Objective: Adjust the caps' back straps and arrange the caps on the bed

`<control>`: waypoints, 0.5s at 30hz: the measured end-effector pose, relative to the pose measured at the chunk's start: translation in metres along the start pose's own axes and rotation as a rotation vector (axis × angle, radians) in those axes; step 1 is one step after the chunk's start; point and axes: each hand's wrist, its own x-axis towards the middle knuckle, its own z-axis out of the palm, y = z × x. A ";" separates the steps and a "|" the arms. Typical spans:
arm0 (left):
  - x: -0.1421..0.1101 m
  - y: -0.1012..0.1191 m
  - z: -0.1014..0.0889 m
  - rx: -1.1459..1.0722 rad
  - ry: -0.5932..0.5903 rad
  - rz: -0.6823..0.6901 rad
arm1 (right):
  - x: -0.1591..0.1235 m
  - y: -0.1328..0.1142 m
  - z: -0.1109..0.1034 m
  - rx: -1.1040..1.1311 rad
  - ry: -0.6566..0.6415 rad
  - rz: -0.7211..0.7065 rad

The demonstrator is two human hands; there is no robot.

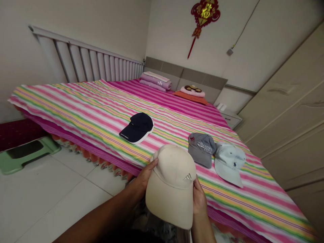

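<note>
- The person's left hand (149,173) holds one side of the cream cap (174,167). The thumb lies on the cap's side. The other fingers are mostly hidden, so how far apart they are cannot be told.
- The right hand (199,196) holds the other side of the cream cap. Its fingers press at the edge and are partly hidden behind it.
- The cream cap is at the near edge of the bed (101,101), held up in both hands. Its brim points down toward the person. A small shiny mark is on its front.
- The blue cap (139,126) lies on the bed, past the cream cap and to the left. It has a white edge, and white letters are on its brim.
- The gray cap (201,148) lies on the right part of the bed, with curly white writing on it.
- The pale cap (229,162) is on the bed just beside the gray cap, on its right. They seem to touch.
- At the far end of the bed, folded purple bedding (155,81) sits on the left. A pink pillow (194,91) lies on an orange cloth (188,97) on the right.
- A green stool (48,145) stands on the floor left of the bed.
</note>
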 end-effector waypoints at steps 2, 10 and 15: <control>0.001 0.003 -0.002 0.018 -0.116 -0.036 | 0.002 -0.001 0.000 0.024 0.023 0.008; 0.000 0.005 -0.023 0.126 -0.387 0.018 | 0.010 -0.006 0.006 -0.020 -0.061 -0.003; -0.018 -0.013 -0.045 0.165 -0.313 0.071 | 0.019 -0.010 0.007 -0.008 -0.057 -0.055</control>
